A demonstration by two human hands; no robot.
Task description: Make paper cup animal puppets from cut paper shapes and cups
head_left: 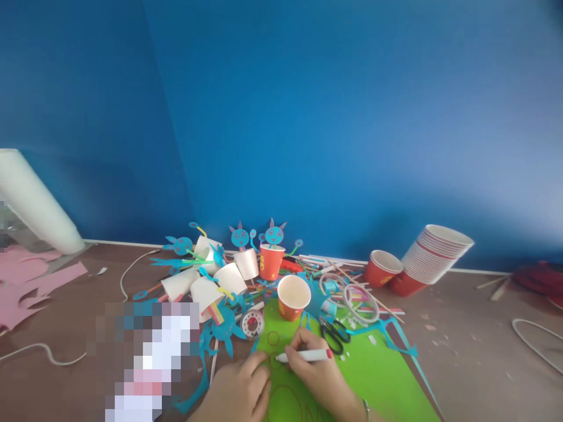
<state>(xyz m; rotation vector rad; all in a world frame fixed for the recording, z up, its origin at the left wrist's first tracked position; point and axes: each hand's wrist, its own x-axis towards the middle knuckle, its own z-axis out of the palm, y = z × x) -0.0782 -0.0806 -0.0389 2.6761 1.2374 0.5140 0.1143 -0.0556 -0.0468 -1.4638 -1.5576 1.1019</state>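
Note:
My right hand grips a white marker with a red end, its tip at the surface of a green paper sheet. Red outlines, one small circle and larger shapes, are drawn on the sheet's left part. My left hand lies on the sheet's left edge, fingers resting down close to the marker tip. Black-handled scissors lie just beyond my right hand. A red paper cup stands at the sheet's far edge, with a tape roll to its left.
Blue paper figures sit in cups by the blue wall. Several white cups lie tipped at left. A leaning cup stack stands at right. Pink paper and a white roll are far left. Another area is pixelated.

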